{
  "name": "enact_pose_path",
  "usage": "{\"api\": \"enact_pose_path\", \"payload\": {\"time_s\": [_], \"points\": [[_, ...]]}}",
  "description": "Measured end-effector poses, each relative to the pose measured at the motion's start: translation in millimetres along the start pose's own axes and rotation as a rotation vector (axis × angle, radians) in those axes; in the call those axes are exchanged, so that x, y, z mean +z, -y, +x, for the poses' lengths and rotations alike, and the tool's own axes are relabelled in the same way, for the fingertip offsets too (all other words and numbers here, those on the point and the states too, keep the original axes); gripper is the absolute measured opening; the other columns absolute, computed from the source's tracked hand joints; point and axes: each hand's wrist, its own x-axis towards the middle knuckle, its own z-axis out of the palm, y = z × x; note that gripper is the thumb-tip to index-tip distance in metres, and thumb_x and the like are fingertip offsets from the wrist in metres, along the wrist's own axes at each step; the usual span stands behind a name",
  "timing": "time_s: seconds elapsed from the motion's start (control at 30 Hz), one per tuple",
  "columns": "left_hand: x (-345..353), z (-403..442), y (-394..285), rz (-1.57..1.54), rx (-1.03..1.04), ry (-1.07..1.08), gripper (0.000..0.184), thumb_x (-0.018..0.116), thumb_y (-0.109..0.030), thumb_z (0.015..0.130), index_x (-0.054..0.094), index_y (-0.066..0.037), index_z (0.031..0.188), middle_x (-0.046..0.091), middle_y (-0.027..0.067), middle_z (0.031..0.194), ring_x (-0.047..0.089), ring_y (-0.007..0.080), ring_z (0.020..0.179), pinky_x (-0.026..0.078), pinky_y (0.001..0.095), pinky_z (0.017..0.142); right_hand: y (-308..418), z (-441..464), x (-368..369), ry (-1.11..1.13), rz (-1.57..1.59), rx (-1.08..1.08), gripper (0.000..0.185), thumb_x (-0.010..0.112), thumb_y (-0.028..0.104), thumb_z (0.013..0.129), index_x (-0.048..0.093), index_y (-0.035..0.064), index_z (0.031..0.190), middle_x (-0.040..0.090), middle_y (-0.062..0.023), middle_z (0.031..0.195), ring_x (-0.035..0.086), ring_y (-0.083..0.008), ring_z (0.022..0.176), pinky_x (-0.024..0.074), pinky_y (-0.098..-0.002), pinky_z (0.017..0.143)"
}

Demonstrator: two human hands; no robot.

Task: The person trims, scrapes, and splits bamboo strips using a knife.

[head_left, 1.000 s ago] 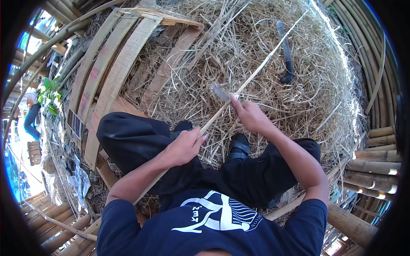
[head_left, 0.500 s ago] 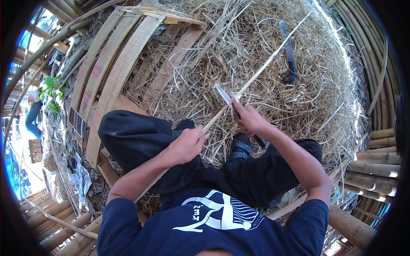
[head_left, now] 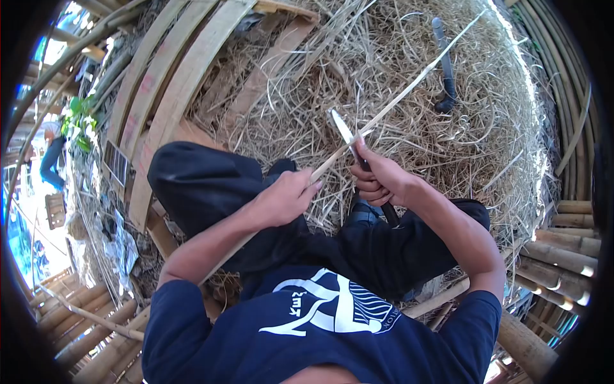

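A long, pale split bamboo strip (head_left: 400,96) runs diagonally from under my left forearm up to the far right. My left hand (head_left: 288,198) is closed around its lower part, over my left knee. In my right hand (head_left: 384,179) is a knife (head_left: 344,131), its dark handle showing below the fingers and its bright blade pointing up and left. The blade crosses the strip and appears to touch it, and my right thumb presses on the strip beside the blade.
Dry straw and shavings (head_left: 307,83) cover the ground. A dark tool with a curved black grip (head_left: 444,70) lies on them. Wooden slats (head_left: 185,77) stand at the left. Bamboo poles (head_left: 559,262) line the right side. Another person (head_left: 52,160) is far left.
The whole view has shifted slightly. My right hand has turned a little, so its curled fingers and the knife handle show more. Both hands keep their holds.
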Motion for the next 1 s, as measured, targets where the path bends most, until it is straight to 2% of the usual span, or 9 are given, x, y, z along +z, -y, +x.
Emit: {"api": "enact_pose_path", "payload": {"time_s": [0.17,0.23,0.27,0.47,0.57,0.67,0.8,0.93,1.0], "points": [[4,5,4,0.042,-0.029,-0.039,0.025,0.049,-0.023,0.097,0.051,0.002,0.094,0.053,0.0198,0.063,0.055,0.0367,0.06,0.041,0.0422,0.056,4,13,-9,-0.196,-0.202,-0.082,0.071,0.024,0.069,0.093,0.034,0.0099,0.055,0.027,0.0015,0.044,0.026,-0.0117,0.036,0.022,-0.0277,0.034],[3,3,3,0.035,-0.043,-0.018,0.026,0.049,-0.024,0.097,0.051,0.002,0.094,0.056,0.021,0.064,0.057,0.0401,0.064,0.041,0.0441,0.057,10,15,5,-0.659,-1.089,-0.382,0.077,0.029,0.066,0.094,0.06,-0.0008,0.072,0.052,-0.0135,0.052,0.052,-0.028,0.047,0.0422,-0.0405,0.049],[3,3,4,0.041,-0.042,-0.019,0.026,0.049,-0.024,0.097,0.051,0.002,0.094,0.056,0.021,0.064,0.057,0.0401,0.064,0.041,0.0441,0.057,14,8,14,-0.689,-1.039,-0.394,0.069,0.036,0.058,0.096,0.066,-0.0032,0.089,0.059,-0.0221,0.064,0.061,-0.0371,0.066,0.0467,-0.0448,0.067],[3,5,2,0.015,-0.041,-0.046,0.029,0.054,-0.027,0.095,0.052,0.002,0.096,0.059,0.0168,0.067,0.06,0.0346,0.064,0.043,0.0436,0.061,7,17,24,-0.764,-0.951,-0.473,0.059,0.043,0.049,0.097,0.066,-0.0033,0.081,0.056,-0.0194,0.059,0.06,-0.0356,0.061,0.0452,-0.0447,0.063],[0,6,8,-0.113,0.082,-0.078,0.029,0.056,-0.029,0.095,0.053,0.0,0.097,0.056,0.0074,0.065,0.058,0.0205,0.054,0.045,0.0362,0.053,9,17,25,-0.778,-0.869,-0.417,0.061,0.042,0.049,0.097,0.065,-0.0033,0.077,0.055,-0.0175,0.057,0.058,-0.0329,0.058,0.0445,-0.044,0.061],[-9,-1,-6,-0.508,-0.217,0.203,0.028,0.055,-0.031,0.097,0.051,-0.003,0.095,0.045,-0.0025,0.06,0.04,0.0033,0.039,0.034,0.0188,0.034,9,20,15,-0.767,-0.75,-0.45,0.064,0.039,0.05,0.098,0.06,-0.0031,0.07,0.052,-0.014,0.055,0.051,-0.0247,0.052,0.0418,-0.041,0.057],[-12,-9,-9,-0.641,-0.349,0.308,0.029,0.054,-0.032,0.097,0.048,-0.006,0.088,0.043,-0.004,0.058,0.037,0.0037,0.039,0.031,0.0197,0.034,4,20,7,-0.721,-0.699,-0.462,0.066,0.038,0.051,0.099,0.056,-0.0015,0.064,0.05,-0.0099,0.053,0.048,-0.0207,0.051,0.0397,-0.0391,0.054],[3,0,8,-0.363,-0.164,0.13,0.033,0.053,-0.034,0.098,0.05,-0.005,0.082,0.042,-0.0027,0.058,0.038,0.0055,0.049,0.031,0.0246,0.044,6,20,8,-0.694,-0.519,-0.416,0.064,0.038,0.054,0.098,0.053,0.0023,0.064,0.045,-0.0037,0.05,0.041,-0.0153,0.044,0.0351,-0.0344,0.046],[5,1,8,-0.216,-0.119,0.071,0.037,0.053,-0.034,0.097,0.054,-0.001,0.083,0.044,0.0002,0.06,0.039,0.0082,0.056,0.034,0.0289,0.051,9,13,13,-0.504,-0.172,-0.28,0.057,0.037,0.055,0.098,0.039,0.0113,0.062,0.03,0.0055,0.048,0.025,-0.0066,0.038,0.0204,-0.0252,0.037]]}}
